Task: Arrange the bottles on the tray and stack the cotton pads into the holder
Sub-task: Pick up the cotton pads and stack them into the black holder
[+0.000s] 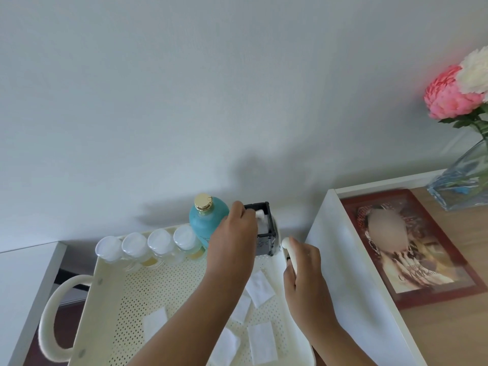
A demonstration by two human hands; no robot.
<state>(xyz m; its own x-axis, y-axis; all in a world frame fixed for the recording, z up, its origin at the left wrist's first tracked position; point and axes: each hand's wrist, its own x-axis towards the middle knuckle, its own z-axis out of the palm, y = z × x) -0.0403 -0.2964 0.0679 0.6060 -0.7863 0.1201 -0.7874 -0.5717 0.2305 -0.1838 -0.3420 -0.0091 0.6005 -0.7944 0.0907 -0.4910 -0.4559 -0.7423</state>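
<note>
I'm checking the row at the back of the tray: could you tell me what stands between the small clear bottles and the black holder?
The teal bottle with its gold cap, seen in the head view.

Home, prob. bedroom/vanity corner: flowers in glass vase, framed picture on wood top, white furniture, cosmetic bottles on tray.
</note>
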